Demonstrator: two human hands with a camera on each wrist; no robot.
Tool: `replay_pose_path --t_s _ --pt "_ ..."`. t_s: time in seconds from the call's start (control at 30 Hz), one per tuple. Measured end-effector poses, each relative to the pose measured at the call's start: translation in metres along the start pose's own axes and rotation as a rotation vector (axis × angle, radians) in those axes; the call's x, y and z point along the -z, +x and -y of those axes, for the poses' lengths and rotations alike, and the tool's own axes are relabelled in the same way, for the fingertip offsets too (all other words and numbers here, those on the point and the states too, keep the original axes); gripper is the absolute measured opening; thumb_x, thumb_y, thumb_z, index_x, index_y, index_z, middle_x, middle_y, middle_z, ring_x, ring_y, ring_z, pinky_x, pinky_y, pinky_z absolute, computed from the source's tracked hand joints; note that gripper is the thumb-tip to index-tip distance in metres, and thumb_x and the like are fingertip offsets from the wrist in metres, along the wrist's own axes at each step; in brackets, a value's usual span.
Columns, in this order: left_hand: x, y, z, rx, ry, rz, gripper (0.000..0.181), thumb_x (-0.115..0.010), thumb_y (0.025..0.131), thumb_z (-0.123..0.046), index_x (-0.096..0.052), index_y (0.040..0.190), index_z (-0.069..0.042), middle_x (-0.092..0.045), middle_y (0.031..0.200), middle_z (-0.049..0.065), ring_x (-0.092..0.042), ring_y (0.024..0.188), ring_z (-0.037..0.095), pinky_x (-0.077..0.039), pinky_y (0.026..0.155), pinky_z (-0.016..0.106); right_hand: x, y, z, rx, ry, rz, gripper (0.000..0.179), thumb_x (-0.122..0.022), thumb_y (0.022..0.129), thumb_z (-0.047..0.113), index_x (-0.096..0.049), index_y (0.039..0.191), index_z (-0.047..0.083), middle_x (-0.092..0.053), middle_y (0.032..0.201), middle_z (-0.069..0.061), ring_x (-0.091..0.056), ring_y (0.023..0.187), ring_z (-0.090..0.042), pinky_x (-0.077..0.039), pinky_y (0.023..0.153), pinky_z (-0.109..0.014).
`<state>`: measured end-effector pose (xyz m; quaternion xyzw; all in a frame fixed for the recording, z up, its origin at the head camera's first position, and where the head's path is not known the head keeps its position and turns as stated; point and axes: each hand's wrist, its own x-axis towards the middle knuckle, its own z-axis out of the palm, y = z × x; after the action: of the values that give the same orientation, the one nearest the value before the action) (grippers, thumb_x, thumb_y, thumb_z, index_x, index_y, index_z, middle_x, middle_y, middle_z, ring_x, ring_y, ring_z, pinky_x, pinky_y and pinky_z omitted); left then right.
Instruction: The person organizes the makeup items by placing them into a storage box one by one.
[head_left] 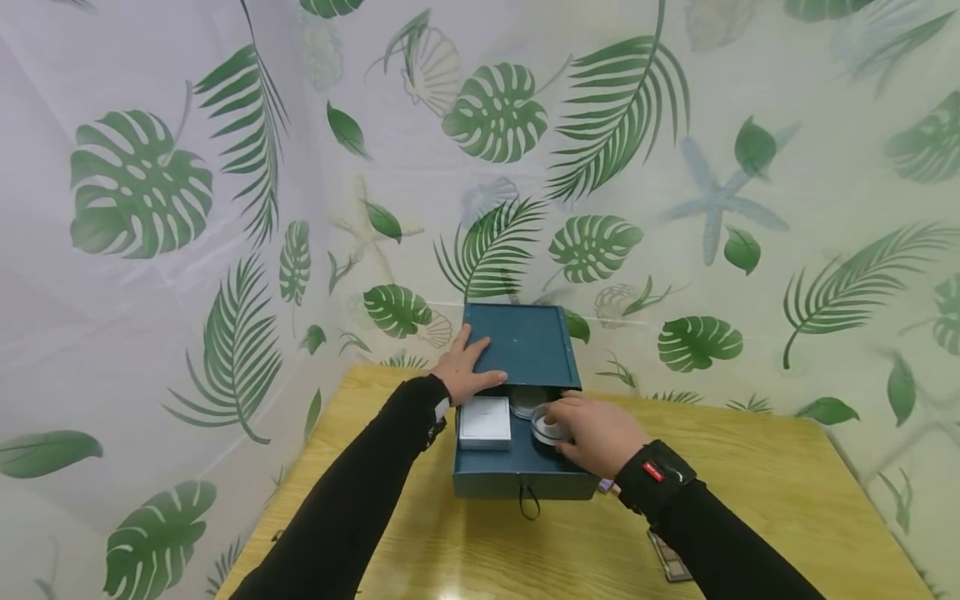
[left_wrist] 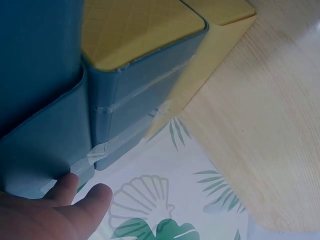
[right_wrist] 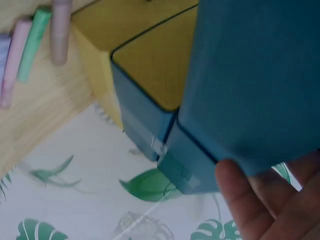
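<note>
A dark blue box (head_left: 517,342) with a pull-out drawer (head_left: 487,486) stands on the wooden table. My left hand (head_left: 467,371) rests on the box's top at its left edge, fingers spread. The right hand (head_left: 600,433) is over the drawer's right side, thumb and fingers around a round clear-lidded container (head_left: 545,431). Beside it in the drawer lies a flat white box (head_left: 484,422). Another round container (head_left: 527,402) is partly hidden under the box's top. In the wrist views, fingertips of the left (left_wrist: 82,205) and right hand (right_wrist: 270,200) show by blue panels.
A black ribbon loop (head_left: 529,503) hangs from the drawer front. A makeup palette (head_left: 670,557) lies by the right forearm, partly covered. Several pastel tubes (right_wrist: 34,45) lie near a yellow surface (right_wrist: 95,65) in the right wrist view. A leaf-printed curtain (head_left: 480,167) stands behind the table.
</note>
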<state>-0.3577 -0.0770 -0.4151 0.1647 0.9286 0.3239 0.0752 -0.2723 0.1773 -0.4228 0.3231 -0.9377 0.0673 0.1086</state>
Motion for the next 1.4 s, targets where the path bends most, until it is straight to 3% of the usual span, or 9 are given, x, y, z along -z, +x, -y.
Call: replay_pose_path --t_s 0.23,0.5,0.73,0.87,0.97,1.07,1.17,1.27,1.4 --pt "-0.001 0.0 0.0 -0.001 0.002 0.004 0.079 -0.061 0.1 -0.05 -0.027 0.163 -0.016 0.003 0.17 0.012 -0.018 0.15 0.045 -0.031 0.118 0.058 0.0 -0.003 -0.003 0.027 -0.007 -0.008 0.026 -0.082 0.082 0.011 -0.075 0.108 0.014 -0.07 0.12 -0.007 -0.059 0.125 -0.032 -0.057 0.095 -0.046" --pt "-0.002 0.0 0.003 -0.002 -0.013 0.002 0.079 -0.061 0.1 -0.049 -0.027 0.163 -0.015 0.003 0.17 0.012 -0.016 0.151 0.045 -0.03 0.118 0.059 0.001 -0.008 -0.004 0.032 0.046 0.028 0.024 -0.073 0.09 0.01 -0.077 0.113 0.012 -0.068 0.129 -0.007 -0.053 0.132 -0.035 -0.051 0.105 -0.048" --pt "-0.006 -0.001 0.003 -0.002 -0.02 0.009 0.079 -0.061 0.1 -0.049 -0.027 0.163 -0.015 0.004 0.17 0.012 -0.016 0.151 0.044 -0.029 0.119 0.057 0.003 -0.022 -0.004 0.004 0.163 -0.032 0.031 -0.069 0.095 0.012 -0.071 0.127 0.012 -0.062 0.136 -0.011 -0.05 0.134 -0.035 -0.043 0.112 -0.047" --pt "-0.005 -0.001 0.003 -0.001 -0.021 0.013 0.078 -0.06 0.101 -0.049 -0.027 0.162 -0.014 0.003 0.17 0.013 -0.017 0.151 0.044 -0.03 0.119 0.057 0.013 -0.033 0.006 -0.018 0.196 -0.132 0.035 -0.071 0.095 0.012 -0.068 0.13 0.013 -0.062 0.129 -0.006 -0.056 0.123 -0.028 -0.049 0.103 -0.042" --pt "-0.003 0.0 0.002 0.001 -0.021 0.008 0.078 -0.06 0.101 -0.049 -0.027 0.162 -0.014 0.003 0.17 0.013 -0.016 0.151 0.044 -0.03 0.119 0.057 0.021 -0.042 0.02 0.0 0.202 -0.232 0.032 -0.073 0.093 0.01 -0.071 0.124 0.015 -0.064 0.112 0.001 -0.059 0.099 -0.015 -0.054 0.082 -0.032" --pt "-0.002 0.0 0.002 0.001 -0.016 0.005 0.079 -0.06 0.1 -0.05 -0.027 0.162 -0.015 0.003 0.17 0.012 -0.017 0.151 0.044 -0.03 0.119 0.057 0.025 -0.05 0.035 0.034 0.213 -0.296 0.027 -0.074 0.091 0.008 -0.073 0.116 0.02 -0.062 0.097 0.01 -0.053 0.079 -0.004 -0.049 0.065 -0.024" --pt "-0.001 0.0 0.002 0.002 -0.007 0.006 0.079 -0.06 0.1 -0.05 -0.027 0.163 -0.015 0.003 0.17 0.011 -0.017 0.15 0.045 -0.03 0.119 0.057 0.022 -0.06 0.051 0.066 0.262 -0.277 0.025 -0.072 0.093 0.009 -0.072 0.114 0.021 -0.06 0.094 0.014 -0.05 0.075 0.001 -0.046 0.061 -0.021" --pt "0.0 0.0 0.001 0.001 -0.001 0.006 0.08 -0.06 0.1 -0.051 -0.026 0.163 -0.016 0.004 0.17 0.011 -0.017 0.151 0.044 -0.03 0.119 0.057 0.014 -0.069 0.064 0.068 0.329 -0.219 0.025 -0.071 0.096 0.009 -0.071 0.118 0.02 -0.062 0.099 0.012 -0.053 0.08 0.001 -0.05 0.067 -0.021" --pt "0.0 0.0 0.001 -0.002 -0.007 0.002 0.079 -0.06 0.1 -0.05 -0.027 0.163 -0.015 0.003 0.17 0.012 -0.017 0.151 0.044 -0.03 0.119 0.057 0.001 -0.075 0.075 -0.019 0.385 -0.136 0.023 -0.071 0.096 0.012 -0.071 0.114 0.026 -0.062 0.099 0.013 -0.057 0.078 0.0 -0.051 0.062 -0.021"
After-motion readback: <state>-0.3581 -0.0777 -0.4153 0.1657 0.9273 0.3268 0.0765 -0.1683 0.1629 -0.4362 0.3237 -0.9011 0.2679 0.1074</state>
